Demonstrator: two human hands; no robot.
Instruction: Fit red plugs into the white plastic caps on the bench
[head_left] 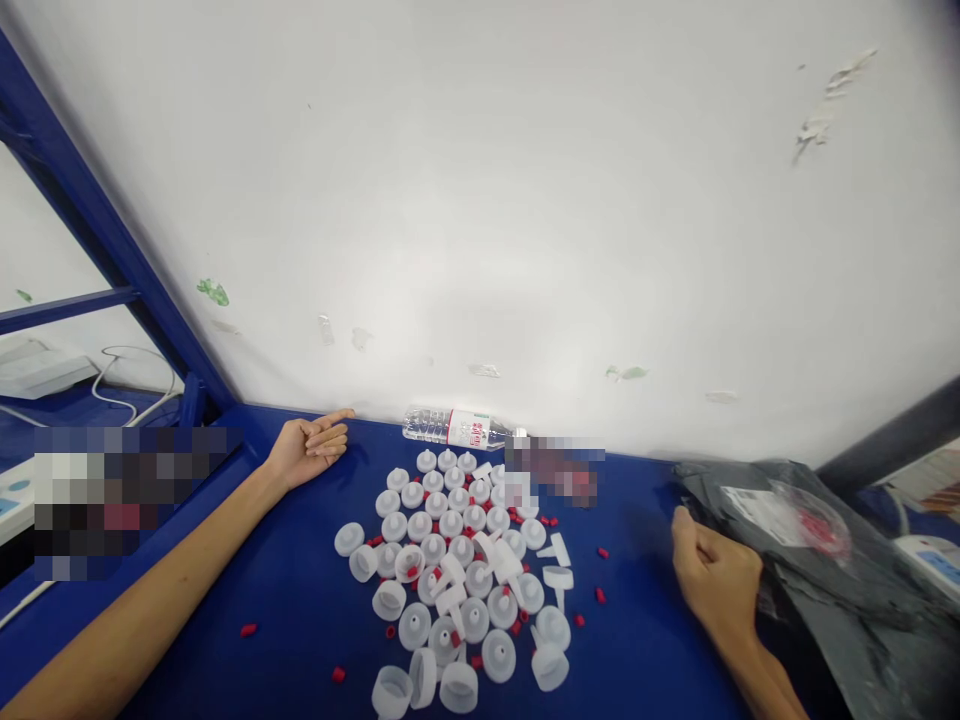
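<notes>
My left hand (311,450) rests on the blue tabletop near the wall, palm up. Its index finger is stretched out, the others loosely bent, and nothing is in it. On the right, my right hand (716,575) is closed in a fist beside a dark grey plastic bag (847,600); no object shows in it. Between the hands lies a spread of white translucent nozzle caps (450,525), some upright with the spout up, others tipped over. Small red tip caps (600,595) are scattered among and around them.
A clear plastic bottle (469,430) with a red and white label lies on its side against the white wall (480,200). Blue metal framing (112,220) rises at the left. A clear packet with red contents (817,530) lies on the bag.
</notes>
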